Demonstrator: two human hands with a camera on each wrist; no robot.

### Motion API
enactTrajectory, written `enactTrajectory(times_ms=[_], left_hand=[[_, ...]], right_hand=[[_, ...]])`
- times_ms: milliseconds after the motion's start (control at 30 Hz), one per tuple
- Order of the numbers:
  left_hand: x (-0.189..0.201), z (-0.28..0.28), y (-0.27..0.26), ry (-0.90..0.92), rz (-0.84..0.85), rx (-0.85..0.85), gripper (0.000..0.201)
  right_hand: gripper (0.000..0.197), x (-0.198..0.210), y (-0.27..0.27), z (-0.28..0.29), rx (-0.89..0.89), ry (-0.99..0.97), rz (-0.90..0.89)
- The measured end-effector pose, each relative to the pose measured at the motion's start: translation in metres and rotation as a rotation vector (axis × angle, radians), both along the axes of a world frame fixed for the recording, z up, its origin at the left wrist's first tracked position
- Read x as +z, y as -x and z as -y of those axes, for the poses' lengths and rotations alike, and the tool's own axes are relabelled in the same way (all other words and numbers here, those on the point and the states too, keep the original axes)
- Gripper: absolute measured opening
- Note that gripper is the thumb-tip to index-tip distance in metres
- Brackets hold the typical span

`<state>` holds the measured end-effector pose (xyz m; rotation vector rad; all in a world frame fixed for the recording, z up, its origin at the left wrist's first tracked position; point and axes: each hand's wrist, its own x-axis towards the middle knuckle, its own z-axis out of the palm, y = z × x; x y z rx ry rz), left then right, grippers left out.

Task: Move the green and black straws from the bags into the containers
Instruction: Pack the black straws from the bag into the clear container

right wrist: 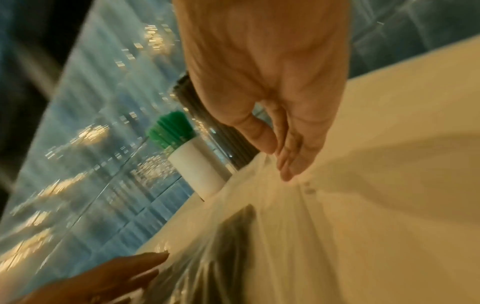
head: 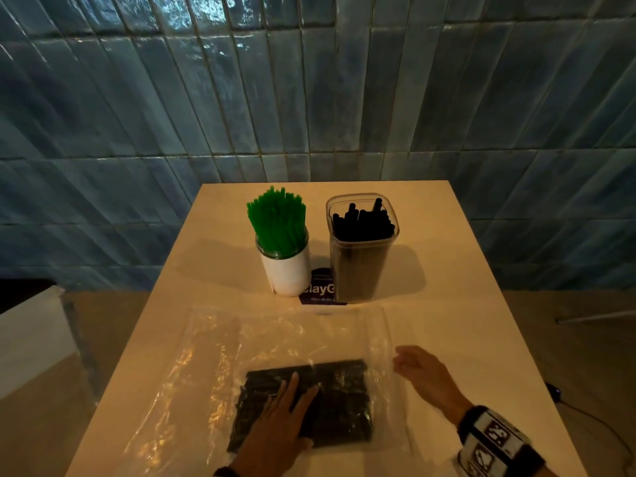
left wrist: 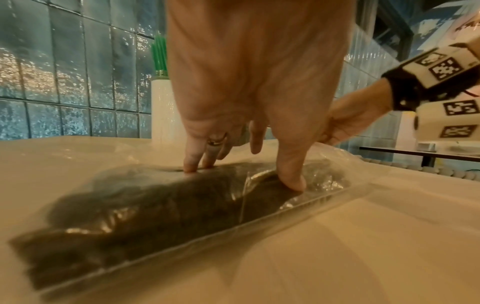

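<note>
My left hand (head: pixel 275 425) lies flat with straight fingers on a clear bag (head: pixel 192 366), pressing the pack of black straws (head: pixel 339 401) inside it; from the left wrist view the fingertips (left wrist: pixel 293 181) dent the plastic on top of the pack. My right hand (head: pixel 421 375) sits at the bag's right edge, fingers loosely extended and close together. In the right wrist view the fingertips (right wrist: pixel 287 172) meet the plastic there, but blur stops me telling whether they pinch it.

The bag spreads across the near half of the table (head: pixel 447 270), its left side close to the table's left edge and its near side close to the front edge. To the right of the bag there is bare tabletop out to the right edge. The pack lies in the bag's near right part, between my two hands, under the left one and just left of the right one.

Beyond the bag stand a white jar (head: pixel 287 273) full of upright green straws (head: pixel 278 218) and, beside it on the right, a clear tub (head: pixel 361 256) holding more black straws. A purple card (head: pixel 321 290) lies under and between them. Bare table runs on either side of the two and behind them to the tiled wall (head: pixel 309 80).
</note>
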<state>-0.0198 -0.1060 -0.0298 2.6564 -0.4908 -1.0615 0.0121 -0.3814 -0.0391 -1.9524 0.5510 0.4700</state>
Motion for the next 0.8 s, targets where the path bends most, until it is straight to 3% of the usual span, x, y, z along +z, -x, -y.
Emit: enactTrajectory(times_ms=[67, 133, 200, 333, 433, 800], left_hand=[[-0.004, -0.003, -0.001, 0.051, -0.019, 0.067, 0.086], [-0.004, -0.004, 0.000, 0.071, -0.018, 0.088, 0.084], [-0.003, -0.004, 0.002, 0.064, 0.005, 0.081, 0.082], [-0.001, -0.004, 0.005, 0.078, 0.007, 0.108, 0.082], [-0.001, -0.006, 0.005, 0.081, 0.001, 0.144, 0.081], [-0.006, -0.007, 0.010, 0.096, 0.139, 0.058, 0.076]], right_hand=[[0.043, 0.000, 0.004, -0.006, -0.128, -0.310, -0.088], [0.025, 0.008, 0.004, -0.017, -0.090, -0.412, -0.144], [0.019, 0.010, 0.003, -0.028, 0.112, -0.198, -0.107], [0.015, 0.021, -0.003, -0.047, 0.548, 0.458, 0.522], [0.030, 0.023, -0.008, -0.055, 0.780, 0.349, 0.359], [0.027, 0.018, -0.033, -0.065, 0.958, 0.392, 0.034]])
